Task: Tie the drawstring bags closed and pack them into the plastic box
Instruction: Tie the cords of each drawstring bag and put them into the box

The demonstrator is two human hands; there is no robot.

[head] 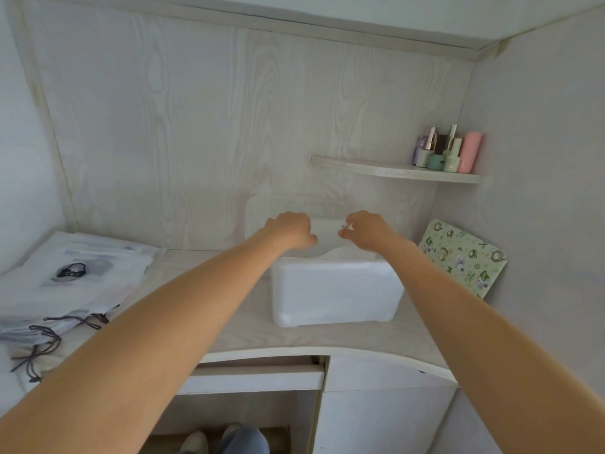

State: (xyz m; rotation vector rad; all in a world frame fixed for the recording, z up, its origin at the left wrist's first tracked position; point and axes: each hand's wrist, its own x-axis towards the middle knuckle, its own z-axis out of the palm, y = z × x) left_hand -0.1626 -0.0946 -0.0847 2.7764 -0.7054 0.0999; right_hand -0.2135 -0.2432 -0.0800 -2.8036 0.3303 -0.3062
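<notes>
A white translucent plastic box (337,293) stands on the desk in the middle. A white drawstring bag (334,253) pokes up over the box's far rim. Both hands hover over the box opening, knuckles toward me. My left hand (289,229) has its fingers curled downward, and what they hold is hidden. My right hand (365,229) pinches a small white bit at its fingertips, just above the bag's raised tip. A stack of flat white drawstring bags (73,273) with dark cords (45,342) lies at the left.
The box's clear lid (262,208) leans on the wood-grain wall behind the hands. A green patterned pad (465,257) leans at the right. A corner shelf (396,170) carries several small bottles. Below the desk edge (294,350) an open compartment shows my feet.
</notes>
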